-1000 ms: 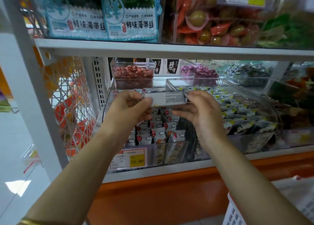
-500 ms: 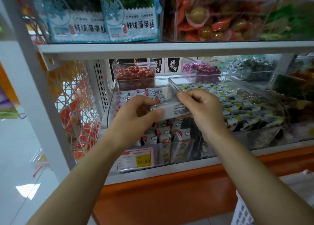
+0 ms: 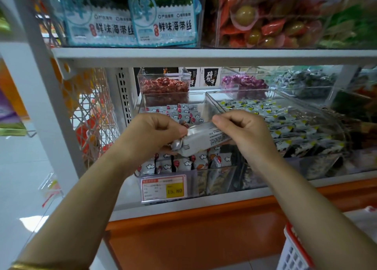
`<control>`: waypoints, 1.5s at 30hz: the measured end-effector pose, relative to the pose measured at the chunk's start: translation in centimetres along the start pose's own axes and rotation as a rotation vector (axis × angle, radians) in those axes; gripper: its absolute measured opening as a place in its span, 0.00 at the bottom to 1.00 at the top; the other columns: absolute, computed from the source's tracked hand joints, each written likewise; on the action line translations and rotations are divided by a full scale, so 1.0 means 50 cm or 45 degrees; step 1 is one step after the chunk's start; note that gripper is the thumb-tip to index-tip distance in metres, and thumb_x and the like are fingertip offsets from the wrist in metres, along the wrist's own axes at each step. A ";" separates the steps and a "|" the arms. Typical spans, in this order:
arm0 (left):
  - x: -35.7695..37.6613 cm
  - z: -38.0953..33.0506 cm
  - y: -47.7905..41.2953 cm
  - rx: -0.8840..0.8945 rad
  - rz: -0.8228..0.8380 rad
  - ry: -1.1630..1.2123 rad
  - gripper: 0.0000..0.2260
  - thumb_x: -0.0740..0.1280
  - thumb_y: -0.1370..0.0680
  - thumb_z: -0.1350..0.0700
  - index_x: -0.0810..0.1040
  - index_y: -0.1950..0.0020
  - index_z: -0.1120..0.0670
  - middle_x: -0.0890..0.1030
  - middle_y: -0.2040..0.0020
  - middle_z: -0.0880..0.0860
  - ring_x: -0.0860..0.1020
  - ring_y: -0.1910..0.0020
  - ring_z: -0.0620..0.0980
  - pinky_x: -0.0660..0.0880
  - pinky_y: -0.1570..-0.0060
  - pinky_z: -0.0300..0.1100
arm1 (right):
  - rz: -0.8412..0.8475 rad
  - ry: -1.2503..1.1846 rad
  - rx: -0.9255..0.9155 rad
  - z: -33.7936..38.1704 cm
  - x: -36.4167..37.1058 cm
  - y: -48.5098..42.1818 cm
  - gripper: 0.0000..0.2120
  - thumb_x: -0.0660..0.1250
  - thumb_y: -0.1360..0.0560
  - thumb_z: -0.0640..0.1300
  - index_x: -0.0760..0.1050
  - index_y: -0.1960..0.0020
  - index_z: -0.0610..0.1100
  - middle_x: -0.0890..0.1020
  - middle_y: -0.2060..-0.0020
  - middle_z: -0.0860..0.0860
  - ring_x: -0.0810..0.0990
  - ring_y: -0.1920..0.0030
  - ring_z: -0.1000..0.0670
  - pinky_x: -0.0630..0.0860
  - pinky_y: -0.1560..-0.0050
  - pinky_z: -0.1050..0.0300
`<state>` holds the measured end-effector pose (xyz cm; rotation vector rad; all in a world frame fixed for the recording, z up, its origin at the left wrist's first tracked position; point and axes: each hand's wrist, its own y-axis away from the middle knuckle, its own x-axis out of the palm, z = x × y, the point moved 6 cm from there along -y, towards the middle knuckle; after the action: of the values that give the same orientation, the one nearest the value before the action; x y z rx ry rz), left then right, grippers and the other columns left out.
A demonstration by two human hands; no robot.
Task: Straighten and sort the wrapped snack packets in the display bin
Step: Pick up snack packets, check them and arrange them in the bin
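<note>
Both hands, left hand (image 3: 152,134) and right hand (image 3: 243,132), pinch a silver snack packet (image 3: 201,142) by its ends, tilted above the clear display bin (image 3: 214,175) holding upright rows of cloud-printed packets (image 3: 183,164).

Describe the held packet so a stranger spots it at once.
Under the white shelf, find the clear bin with the yellow 15.80 price tag. Above it, the left hand and right hand pinch one silvery packet, tilted with fine print showing, unlike the upright cloud-printed packets below.
</note>
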<state>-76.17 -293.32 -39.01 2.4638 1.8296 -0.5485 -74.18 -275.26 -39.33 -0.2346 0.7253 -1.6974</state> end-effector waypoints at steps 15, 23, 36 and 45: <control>0.018 0.009 -0.007 0.061 0.072 -0.168 0.08 0.69 0.27 0.53 0.78 0.52 0.42 0.82 0.52 0.49 0.81 0.56 0.43 0.77 0.59 0.32 | 0.306 -0.334 0.417 -0.056 -0.017 -0.018 0.09 0.69 0.35 0.46 0.82 0.65 0.39 0.84 0.68 0.48 0.84 0.66 0.47 0.80 0.72 0.57; 0.020 0.019 -0.016 0.040 0.026 -0.047 0.06 0.66 0.24 0.57 0.80 0.52 0.47 0.83 0.57 0.49 0.82 0.57 0.44 0.79 0.57 0.33 | 0.280 -0.396 0.405 -0.062 -0.018 -0.017 0.11 0.69 0.34 0.49 0.83 0.64 0.42 0.85 0.65 0.46 0.84 0.64 0.48 0.81 0.70 0.58; -0.008 0.016 -0.055 0.106 -0.446 -0.292 0.16 0.58 0.19 0.51 0.71 0.33 0.54 0.79 0.46 0.51 0.79 0.55 0.47 0.76 0.58 0.42 | -0.288 0.072 0.155 -0.024 -0.049 -0.032 0.15 0.68 0.26 0.45 0.75 0.39 0.45 0.80 0.49 0.50 0.83 0.57 0.53 0.80 0.53 0.56; 0.093 0.072 -0.166 0.068 0.169 -1.202 0.15 0.52 0.19 0.51 0.71 0.44 0.59 0.73 0.43 0.57 0.69 0.38 0.57 0.63 0.36 0.58 | -0.425 0.127 0.134 -0.040 -0.052 -0.053 0.13 0.71 0.28 0.43 0.71 0.47 0.43 0.78 0.52 0.44 0.79 0.51 0.40 0.77 0.49 0.41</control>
<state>-83.71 -287.26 -42.18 1.7795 1.2430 -1.4288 -76.66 -271.92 -38.78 -0.2066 0.6954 -2.0710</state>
